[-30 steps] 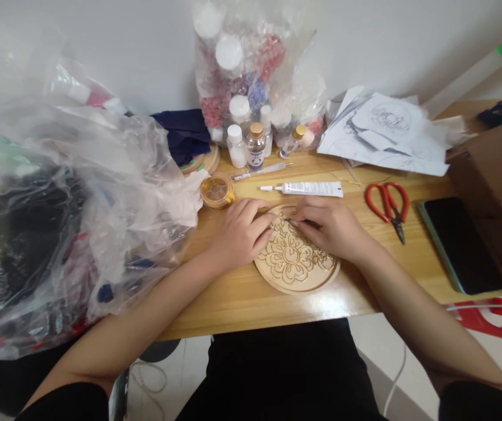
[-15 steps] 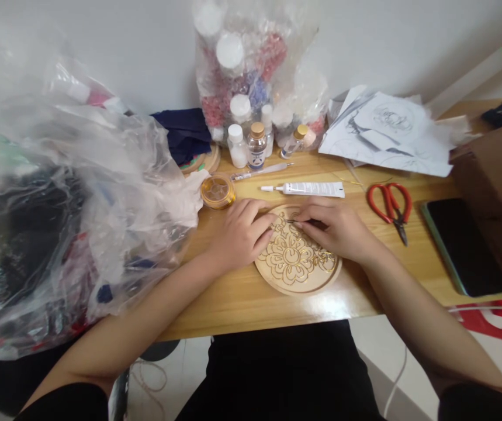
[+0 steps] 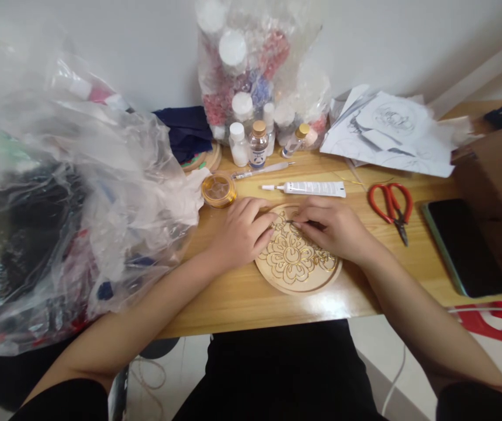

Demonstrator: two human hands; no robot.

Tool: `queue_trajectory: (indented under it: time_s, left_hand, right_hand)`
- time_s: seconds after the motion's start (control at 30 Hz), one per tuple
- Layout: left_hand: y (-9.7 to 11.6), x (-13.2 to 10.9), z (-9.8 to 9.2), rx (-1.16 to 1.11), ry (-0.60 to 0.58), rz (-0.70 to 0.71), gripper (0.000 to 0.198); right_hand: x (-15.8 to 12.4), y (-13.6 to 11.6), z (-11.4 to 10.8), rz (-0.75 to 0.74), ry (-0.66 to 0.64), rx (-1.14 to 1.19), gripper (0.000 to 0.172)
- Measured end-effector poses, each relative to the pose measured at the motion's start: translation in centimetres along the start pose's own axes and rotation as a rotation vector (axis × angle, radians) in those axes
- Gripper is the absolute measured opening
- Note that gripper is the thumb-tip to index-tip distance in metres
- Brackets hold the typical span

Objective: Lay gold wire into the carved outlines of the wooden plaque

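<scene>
A round wooden board [image 3: 303, 285] lies on the table before me, with gold wire outlining a flower [image 3: 291, 255] and curling shapes around it. Over the board's upper right, my right hand [image 3: 336, 228] is closed in a pinch on dark, thin tweezers [image 3: 290, 221], whose tip points left at the wire near the top. Most of the tweezers is hidden by the fingers. My left hand [image 3: 244, 231] rests at the board's left edge, fingers apart and touching it, with nothing visible held.
Behind the board lie a white glue tube [image 3: 314, 188], a pen-like tool [image 3: 263, 171] and a spool of gold wire [image 3: 218, 190]. Red-handled pliers [image 3: 391, 204] and a phone [image 3: 465, 245] lie right. Small bottles [image 3: 258, 146], drawings [image 3: 386, 131] and a large plastic bag [image 3: 137, 175] edge the table.
Both hands hold almost the same places. The tweezers' tip has shifted very slightly at the board's top; the rest of the view has only drifted a little with the camera.
</scene>
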State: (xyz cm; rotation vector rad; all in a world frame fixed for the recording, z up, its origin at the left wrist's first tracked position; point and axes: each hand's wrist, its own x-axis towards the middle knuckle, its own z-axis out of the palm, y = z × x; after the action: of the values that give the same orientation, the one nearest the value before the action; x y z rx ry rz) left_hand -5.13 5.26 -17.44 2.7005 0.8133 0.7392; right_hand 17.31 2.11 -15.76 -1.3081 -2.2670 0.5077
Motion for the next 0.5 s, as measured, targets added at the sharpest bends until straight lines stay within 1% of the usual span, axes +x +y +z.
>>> queue_trajectory:
  time_s: [0.17,0.33,0.5]
  left_hand:
    - [-0.05,-0.03,0.06,0.010,0.017,0.010,0.020]
    - [0.01,0.04,0.08,0.015,0.029,0.024,0.020]
    - [0.01,0.00,-0.02,0.018,0.023,0.021,0.021]
  right_hand:
    - [0.10,-0.36,-0.16,-0.037,-0.012,-0.042,0.016]
    - [0.08,-0.50,-0.12,-0.028,-0.021,-0.085,0.017]
    - [-0.12,-0.21,0.10,-0.046,0.001,-0.057,0.017]
